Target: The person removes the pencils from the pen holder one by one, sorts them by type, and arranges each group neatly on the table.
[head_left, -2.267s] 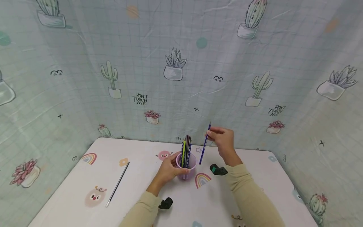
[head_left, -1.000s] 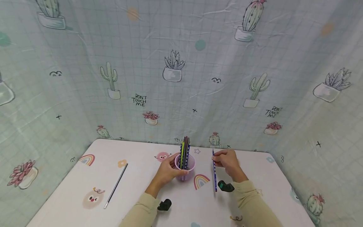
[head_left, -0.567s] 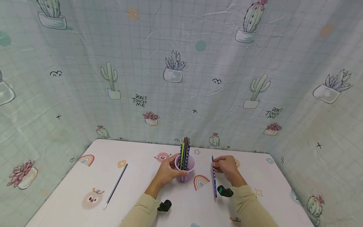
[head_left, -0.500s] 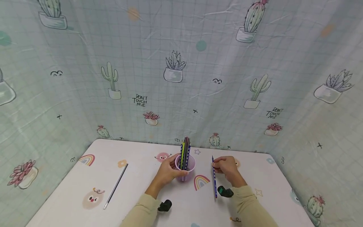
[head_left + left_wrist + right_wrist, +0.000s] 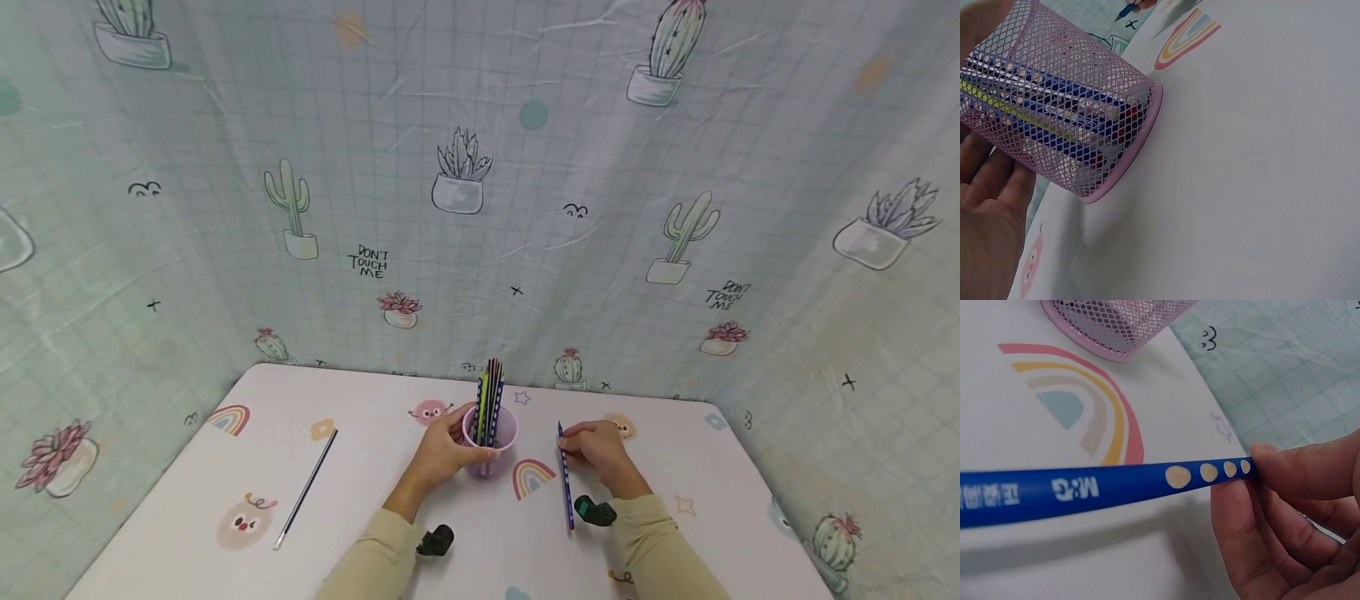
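A pink mesh pencil cup (image 5: 1085, 81) stands near the middle of the table, with several pencils (image 5: 489, 404) upright in it, mostly blue with one yellow-green. My left hand (image 5: 442, 452) grips the cup, fingers behind and thumb in front. To the right, my right hand (image 5: 597, 450) pinches a blue pencil (image 5: 1104, 490) with a row of pale dimples near its point end. In the head view the pencil's tip points away and its red end towards me. A shadow falls below it in the right wrist view; whether its end touches the table I cannot tell.
A dark, thin pencil-like stick (image 5: 306, 490) with a pale end lies on the left of the white patterned table (image 5: 375, 517). A cactus-print curtain (image 5: 457, 275) hangs behind the table and along its sides. Black wrist cameras (image 5: 596, 511) sit at both cuffs.
The right hand has brought the blue pencil down and towards me from beside the cup, ending low over the table at the right. The left hand stays on the cup.
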`<state>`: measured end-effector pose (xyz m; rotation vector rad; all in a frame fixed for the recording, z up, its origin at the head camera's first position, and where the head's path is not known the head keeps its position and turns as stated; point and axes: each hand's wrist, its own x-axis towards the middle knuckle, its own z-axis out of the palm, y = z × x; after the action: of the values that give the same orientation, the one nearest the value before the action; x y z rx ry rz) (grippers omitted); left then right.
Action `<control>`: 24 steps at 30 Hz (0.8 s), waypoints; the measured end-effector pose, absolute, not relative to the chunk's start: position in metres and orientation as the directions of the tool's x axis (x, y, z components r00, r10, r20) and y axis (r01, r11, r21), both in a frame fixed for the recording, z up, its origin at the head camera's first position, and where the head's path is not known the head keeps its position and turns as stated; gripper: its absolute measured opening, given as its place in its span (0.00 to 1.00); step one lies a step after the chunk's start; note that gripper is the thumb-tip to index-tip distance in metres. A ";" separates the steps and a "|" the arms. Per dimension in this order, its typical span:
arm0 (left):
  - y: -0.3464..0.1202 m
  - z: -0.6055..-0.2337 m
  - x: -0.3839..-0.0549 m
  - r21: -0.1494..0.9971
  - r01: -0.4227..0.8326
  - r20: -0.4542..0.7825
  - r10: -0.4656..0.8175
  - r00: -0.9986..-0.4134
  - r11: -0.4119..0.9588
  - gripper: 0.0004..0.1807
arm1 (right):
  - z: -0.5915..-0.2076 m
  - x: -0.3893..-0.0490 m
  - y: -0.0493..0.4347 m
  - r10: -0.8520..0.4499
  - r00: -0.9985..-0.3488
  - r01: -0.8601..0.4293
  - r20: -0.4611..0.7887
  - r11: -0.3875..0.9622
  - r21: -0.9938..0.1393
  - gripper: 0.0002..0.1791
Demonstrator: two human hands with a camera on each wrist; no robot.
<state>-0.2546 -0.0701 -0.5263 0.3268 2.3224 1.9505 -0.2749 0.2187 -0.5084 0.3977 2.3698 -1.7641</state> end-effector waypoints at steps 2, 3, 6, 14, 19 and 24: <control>-0.070 -0.526 -0.255 0.982 0.106 0.069 0.224 -0.972 0.156 0.49 | -0.510 -0.275 0.219 0.115 -0.951 0.309 -0.288 0.278 -0.910 0.10; -0.070 -0.525 -0.255 0.983 0.099 0.064 0.222 -0.973 0.154 0.49 | -0.511 -0.275 0.219 0.113 -0.951 0.309 -0.289 0.277 -0.910 0.10; -0.069 -0.525 -0.255 0.983 0.103 0.068 0.223 -0.972 0.150 0.48 | -0.514 -0.275 0.219 0.106 -0.953 0.304 -0.285 0.269 -0.914 0.10; -0.069 -0.526 -0.254 0.985 0.091 0.057 0.221 -0.974 0.148 0.48 | -0.517 -0.273 0.218 0.100 -0.951 0.309 -0.292 0.289 -0.906 0.10; -0.069 -0.526 -0.253 0.985 0.090 0.056 0.219 -0.974 0.147 0.48 | -0.521 -0.273 0.219 0.107 -0.948 0.319 -0.301 0.307 -0.897 0.11; -0.069 -0.526 -0.253 0.983 0.099 0.064 0.219 -0.974 0.153 0.47 | -0.524 -0.273 0.220 0.121 -0.944 0.331 -0.308 0.339 -0.881 0.10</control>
<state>-0.2532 -0.0686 -0.5263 0.3195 2.3125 1.9601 -0.2725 0.2197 -0.5242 0.4124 2.4117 -1.6543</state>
